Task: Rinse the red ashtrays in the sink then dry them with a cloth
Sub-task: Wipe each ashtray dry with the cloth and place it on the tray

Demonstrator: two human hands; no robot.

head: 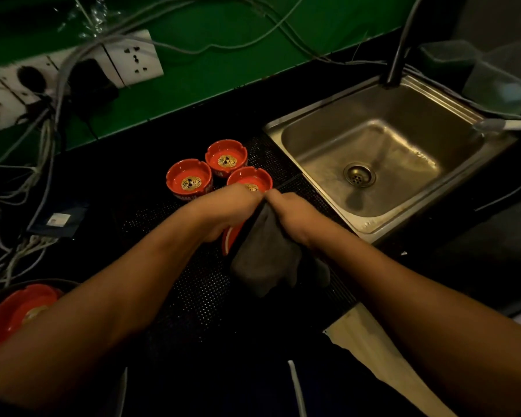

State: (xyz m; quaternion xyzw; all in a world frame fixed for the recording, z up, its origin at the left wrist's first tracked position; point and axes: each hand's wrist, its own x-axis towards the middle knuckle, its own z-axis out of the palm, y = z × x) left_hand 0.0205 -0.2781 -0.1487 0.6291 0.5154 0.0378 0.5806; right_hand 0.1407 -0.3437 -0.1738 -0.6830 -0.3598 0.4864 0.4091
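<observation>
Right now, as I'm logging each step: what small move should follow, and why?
Probably rotate the red ashtray in the left hand so the grey cloth, gripped by the right hand, wipes another part. The cloth covers most of it, so drying looks unfinished.

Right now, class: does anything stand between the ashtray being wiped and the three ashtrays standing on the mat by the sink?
Nothing visible does. The left hand holds the ashtray against the cloth gripped by the right hand, just in front of the three ashtrays; only the hands overlap the nearest one.
</observation>
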